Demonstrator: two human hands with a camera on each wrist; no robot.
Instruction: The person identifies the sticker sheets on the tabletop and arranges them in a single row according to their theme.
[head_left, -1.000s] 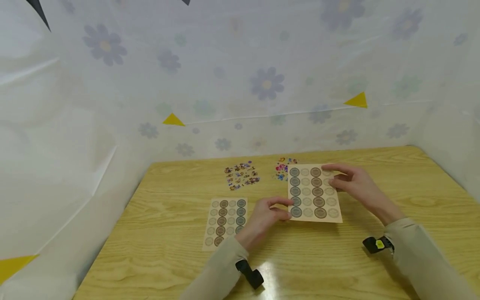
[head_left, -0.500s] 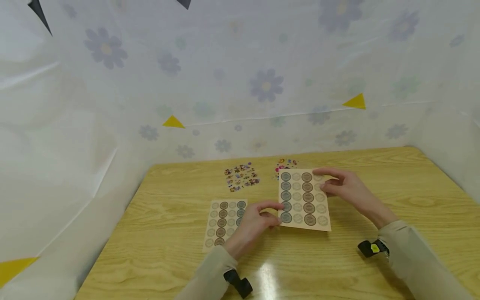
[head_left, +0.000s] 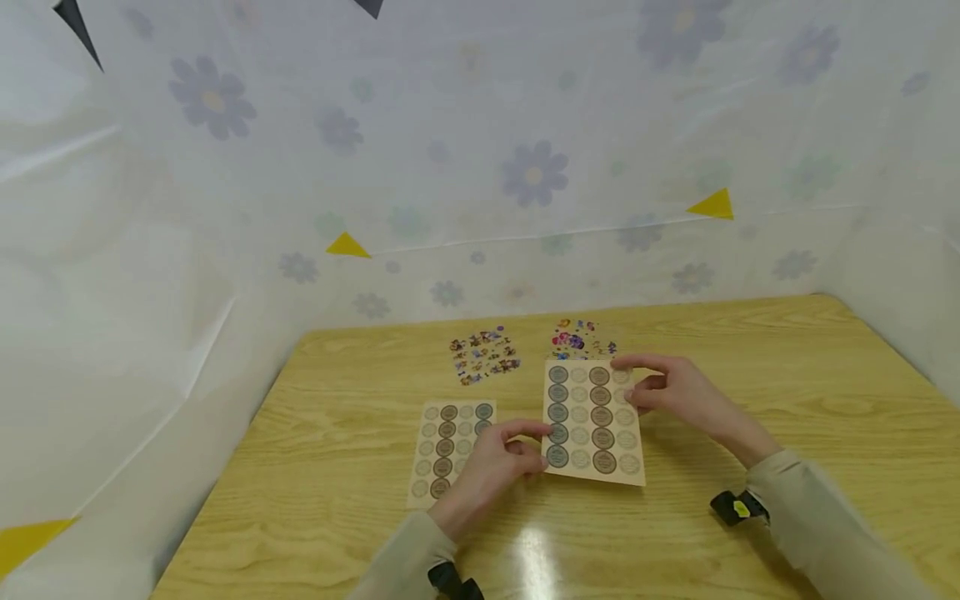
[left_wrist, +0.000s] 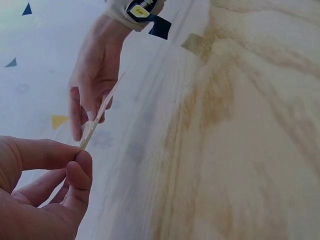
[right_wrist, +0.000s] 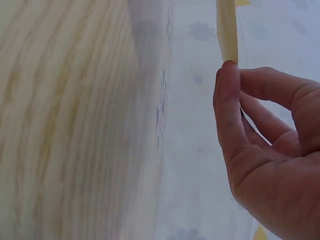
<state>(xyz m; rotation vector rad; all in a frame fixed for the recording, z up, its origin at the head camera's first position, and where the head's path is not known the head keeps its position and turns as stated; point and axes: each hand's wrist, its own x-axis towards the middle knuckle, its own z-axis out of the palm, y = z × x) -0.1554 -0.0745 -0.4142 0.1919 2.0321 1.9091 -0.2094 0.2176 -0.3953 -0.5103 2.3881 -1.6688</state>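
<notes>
Between both hands is a cream sticker sheet (head_left: 590, 425) printed with columns of round labels in blue-grey, brown and pale cream. My left hand (head_left: 491, 467) pinches its lower left edge between thumb and finger; the left wrist view shows the sheet (left_wrist: 98, 112) almost edge-on from that pinch. At the upper right side, my right hand (head_left: 686, 400) grips the sheet with thumb and fingers, seen close in the right wrist view, where the sheet (right_wrist: 228, 35) rises from the fingertips. A second round-label sheet (head_left: 427, 454) lies on the table, partly hidden behind the left hand.
Two colourful cartoon sticker sheets lie farther back: one (head_left: 483, 354) on the left, the other (head_left: 573, 339) partly overlapped by the held sheet. The wooden table (head_left: 315, 450) ends at a flower-print white curtain (head_left: 450, 167) carrying yellow triangles.
Both hands have moved left and toward the body with the held sticker sheet, lower in the head view. More of the right cartoon sheet shows behind it.
</notes>
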